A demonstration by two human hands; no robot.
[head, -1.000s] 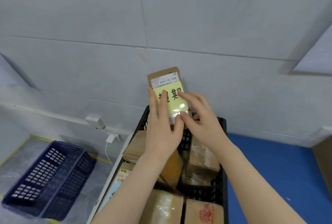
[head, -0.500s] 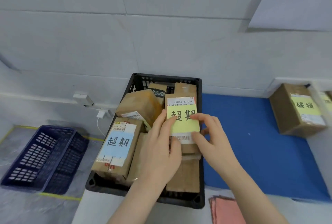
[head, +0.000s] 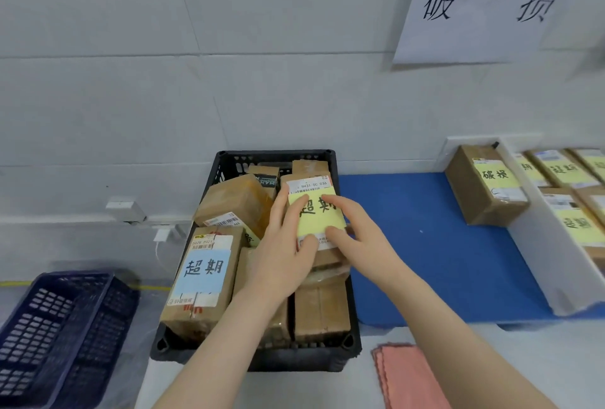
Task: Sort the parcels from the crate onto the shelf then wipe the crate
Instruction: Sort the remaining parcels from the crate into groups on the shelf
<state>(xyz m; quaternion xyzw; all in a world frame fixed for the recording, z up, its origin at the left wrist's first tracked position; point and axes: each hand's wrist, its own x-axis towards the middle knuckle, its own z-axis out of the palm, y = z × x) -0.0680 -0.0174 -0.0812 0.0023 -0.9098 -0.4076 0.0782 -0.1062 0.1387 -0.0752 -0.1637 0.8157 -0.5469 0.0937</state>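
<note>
White table (head: 209, 385), front-left part bare. Black perforated crate (head: 229, 166) sits on it at the left edge, back end toward the wall, full of brown parcels. Blue mat (head: 425, 244) covers the table right of the crate, touching the crate's right side and running to the wall. Pink cloth (head: 412, 379) lies flat at the front edge, just right of the crate's front-right corner. Parcel with yellow "破损" label (head: 484, 185) rests on the mat's back-right corner. White shelf board (head: 537, 261) overlaps the mat's right edge. Dark blue basket (head: 59, 336) on the floor, left of the table.
</note>
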